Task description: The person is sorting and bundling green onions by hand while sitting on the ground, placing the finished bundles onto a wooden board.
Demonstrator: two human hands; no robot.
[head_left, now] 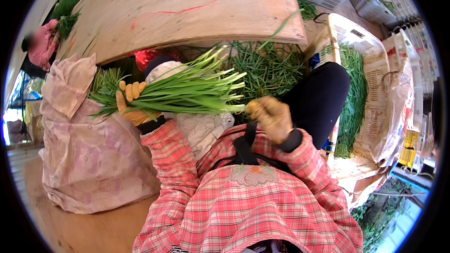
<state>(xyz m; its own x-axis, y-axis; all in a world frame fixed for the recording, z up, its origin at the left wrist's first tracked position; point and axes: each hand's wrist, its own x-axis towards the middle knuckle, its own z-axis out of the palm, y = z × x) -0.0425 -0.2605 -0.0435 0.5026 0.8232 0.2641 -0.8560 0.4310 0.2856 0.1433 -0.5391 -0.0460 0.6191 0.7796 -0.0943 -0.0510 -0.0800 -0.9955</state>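
My left hand, in a tan work glove, is wrapped round a bunch of garlic chives. The green leaf ends trail off to the left past the glove, and the pale stem ends fan out to the right. My right hand, also gloved and a little blurred, is closed with its fingertips at the white end of the lowest stem. What it pinches there, if anything, is too small to make out. The bunch lies level above my lap, over a pale cloth.
A wooden board with red ties spans the front. Loose green leaves lie below its edge. To the right stands a white plastic crate of greens; a cloth-covered bundle sits left. Another person is at far left.
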